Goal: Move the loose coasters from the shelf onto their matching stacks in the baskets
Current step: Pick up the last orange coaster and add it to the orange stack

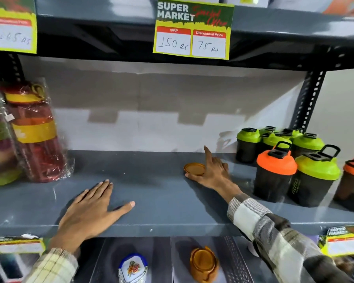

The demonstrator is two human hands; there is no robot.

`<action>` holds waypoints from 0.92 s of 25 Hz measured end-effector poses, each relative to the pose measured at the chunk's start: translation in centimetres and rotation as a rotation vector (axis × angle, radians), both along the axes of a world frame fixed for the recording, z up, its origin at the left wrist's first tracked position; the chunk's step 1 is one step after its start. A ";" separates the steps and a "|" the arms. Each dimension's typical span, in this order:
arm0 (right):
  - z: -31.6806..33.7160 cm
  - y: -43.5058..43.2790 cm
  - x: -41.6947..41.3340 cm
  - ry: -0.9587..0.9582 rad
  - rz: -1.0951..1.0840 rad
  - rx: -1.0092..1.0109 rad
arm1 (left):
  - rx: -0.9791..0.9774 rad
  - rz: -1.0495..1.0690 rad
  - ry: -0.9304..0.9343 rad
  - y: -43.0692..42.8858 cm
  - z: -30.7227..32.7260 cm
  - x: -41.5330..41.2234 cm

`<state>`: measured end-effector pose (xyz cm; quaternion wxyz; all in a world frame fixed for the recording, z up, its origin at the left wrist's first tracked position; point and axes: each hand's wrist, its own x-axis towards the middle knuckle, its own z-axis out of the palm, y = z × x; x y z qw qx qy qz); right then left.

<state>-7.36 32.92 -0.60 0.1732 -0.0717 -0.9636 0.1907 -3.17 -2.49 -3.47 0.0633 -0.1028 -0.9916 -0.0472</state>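
Note:
One loose round brown coaster [194,168] lies on the grey shelf [157,193]. My right hand [211,172] is at its right edge, thumb under the near rim and index finger pointing up; a firm grip cannot be made out. My left hand [92,209] rests flat and open on the shelf, holding nothing. On the level below stand a brown stack of round coasters in its holder [203,263] and a white floral coaster stack with a blue rim [133,267], each in a dark basket [231,260].
Wrapped red and yellow bottles [35,131] stand at the shelf's left end. Several shaker bottles with green and orange lids [290,164] crowd the right. A price sign [192,29] hangs from the shelf above.

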 end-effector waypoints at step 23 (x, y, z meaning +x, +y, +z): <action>8.6 -6.1 17.1 0.856 0.456 -0.233 | 0.060 0.006 -0.018 0.4 0.9 0.7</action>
